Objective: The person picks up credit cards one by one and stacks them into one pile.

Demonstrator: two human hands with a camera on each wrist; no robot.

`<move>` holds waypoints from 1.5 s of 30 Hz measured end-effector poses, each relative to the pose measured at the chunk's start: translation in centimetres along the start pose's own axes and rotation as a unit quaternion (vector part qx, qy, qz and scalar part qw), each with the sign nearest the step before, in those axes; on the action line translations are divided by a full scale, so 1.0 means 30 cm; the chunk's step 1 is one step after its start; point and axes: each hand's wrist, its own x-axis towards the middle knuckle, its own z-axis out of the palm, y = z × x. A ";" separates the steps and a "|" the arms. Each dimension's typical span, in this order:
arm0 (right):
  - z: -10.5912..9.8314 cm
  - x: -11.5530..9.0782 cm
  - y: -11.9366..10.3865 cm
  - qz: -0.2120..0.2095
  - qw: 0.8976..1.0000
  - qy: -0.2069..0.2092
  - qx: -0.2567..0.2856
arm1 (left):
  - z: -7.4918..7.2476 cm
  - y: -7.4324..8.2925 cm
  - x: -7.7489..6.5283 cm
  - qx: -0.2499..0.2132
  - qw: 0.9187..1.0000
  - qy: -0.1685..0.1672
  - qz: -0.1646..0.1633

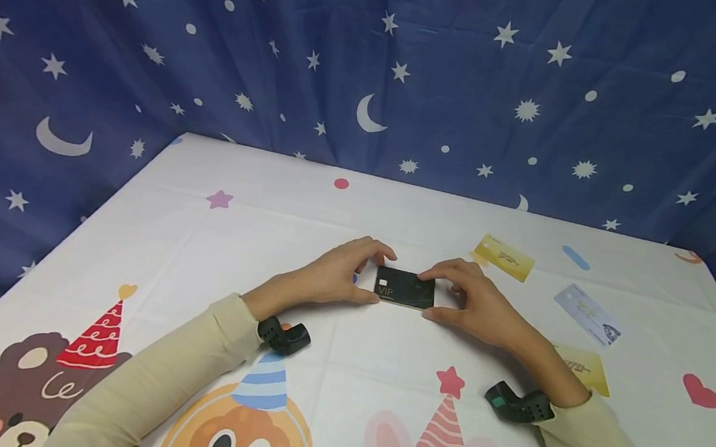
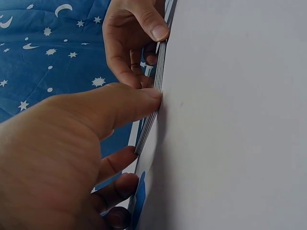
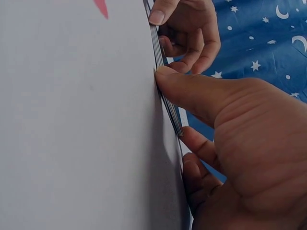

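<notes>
A small stack of cards (image 1: 405, 290) lies on the white table, topped by a black card with a chip and the letters VIP. My left hand (image 1: 345, 273) holds it at the left end, the thumb against the near edge and the index finger by the far corner. At the opposite end my right hand (image 1: 473, 303) grips it, thumb at the near edge and index finger over the far right corner. Both wrist views show the layered card edges (image 2: 154, 91) between the hands, with the right thumb (image 3: 187, 86) pressed against them.
To the right on the tablecloth (image 1: 307, 211) lie a gold card (image 1: 505, 258), a silver card (image 1: 589, 314) and another gold card (image 1: 586, 368), partly covered by the right forearm. A dark blue star-patterned curtain (image 1: 305, 103) hangs behind the table.
</notes>
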 end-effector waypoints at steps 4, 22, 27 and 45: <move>-0.001 0.001 -0.002 0.001 1.000 0.000 0.002 | -0.001 0.000 0.000 0.002 1.000 0.000 -0.001; 0.003 -0.002 0.007 -0.015 1.000 0.009 0.001 | 0.001 0.002 -0.004 0.015 1.000 0.000 -0.006; 0.000 -0.001 0.013 -0.021 1.000 0.009 -0.002 | 0.001 0.004 -0.001 0.018 1.000 0.002 0.001; -0.008 -0.002 0.010 -0.003 1.000 -0.007 0.000 | 0.001 0.001 0.002 0.015 1.000 -0.007 -0.014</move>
